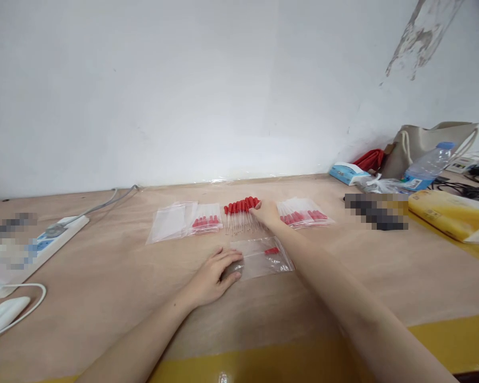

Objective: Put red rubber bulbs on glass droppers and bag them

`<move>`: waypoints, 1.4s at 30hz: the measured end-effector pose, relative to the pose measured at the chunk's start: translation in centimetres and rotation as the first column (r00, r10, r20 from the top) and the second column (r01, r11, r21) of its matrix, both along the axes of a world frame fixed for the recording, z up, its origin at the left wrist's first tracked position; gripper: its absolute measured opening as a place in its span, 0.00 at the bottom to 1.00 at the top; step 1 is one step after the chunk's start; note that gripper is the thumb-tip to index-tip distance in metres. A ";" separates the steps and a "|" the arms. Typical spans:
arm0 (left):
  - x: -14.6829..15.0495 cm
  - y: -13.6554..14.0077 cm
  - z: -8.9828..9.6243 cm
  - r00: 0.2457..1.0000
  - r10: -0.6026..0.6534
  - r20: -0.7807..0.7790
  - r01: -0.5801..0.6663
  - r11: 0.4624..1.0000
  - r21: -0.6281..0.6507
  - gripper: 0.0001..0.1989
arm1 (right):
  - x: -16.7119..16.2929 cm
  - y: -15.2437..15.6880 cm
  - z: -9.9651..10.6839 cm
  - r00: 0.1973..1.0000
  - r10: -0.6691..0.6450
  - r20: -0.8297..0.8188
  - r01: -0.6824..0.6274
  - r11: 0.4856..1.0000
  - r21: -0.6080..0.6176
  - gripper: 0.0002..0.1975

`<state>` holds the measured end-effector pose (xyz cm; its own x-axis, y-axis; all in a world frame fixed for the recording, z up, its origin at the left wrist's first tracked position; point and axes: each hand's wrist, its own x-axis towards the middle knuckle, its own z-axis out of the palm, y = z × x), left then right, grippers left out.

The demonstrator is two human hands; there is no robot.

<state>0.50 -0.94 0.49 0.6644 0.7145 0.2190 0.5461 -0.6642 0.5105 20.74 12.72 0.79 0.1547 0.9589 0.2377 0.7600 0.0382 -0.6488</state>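
A clear zip bag with one red-bulbed dropper in it lies flat on the table. My left hand rests at the bag's left end, fingertips on the plastic, thumb apart from the fingers. Beyond the bag is a row of slim droppers, red bulbs facing the wall and thin clear stems facing me. At the row's right end my right hand is closed, thumb and fingers on a red-bulbed dropper, which the hand partly hides.
Filled bags of droppers and flat clear bags lie left of the row; more filled bags lie right. A power strip is far left. A tissue box, plastic bottle and yellow pack stand right.
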 end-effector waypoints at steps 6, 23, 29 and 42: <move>-0.1 0.1 -0.2 1.000 0.001 -0.004 -0.001 1.000 0.004 0.18 | 0.3 0.4 1.0 0.997 -0.003 -0.077 -0.001 0.999 -0.048 0.08; -0.1 0.1 0.0 1.000 0.005 -0.021 -0.005 1.000 0.009 0.17 | 8.4 -10.5 -2.0 0.634 0.078 -0.769 0.015 0.993 0.113 0.39; -0.1 0.1 0.1 0.999 0.005 -0.048 -0.003 1.000 0.026 0.17 | 6.8 -10.2 -3.0 0.510 0.086 -0.856 0.104 0.982 0.161 0.28; 0.0 -0.1 0.1 0.997 0.041 -0.061 -0.038 0.998 0.056 0.20 | 7.1 -11.7 -2.6 0.543 0.123 -0.831 -0.169 0.985 0.035 0.18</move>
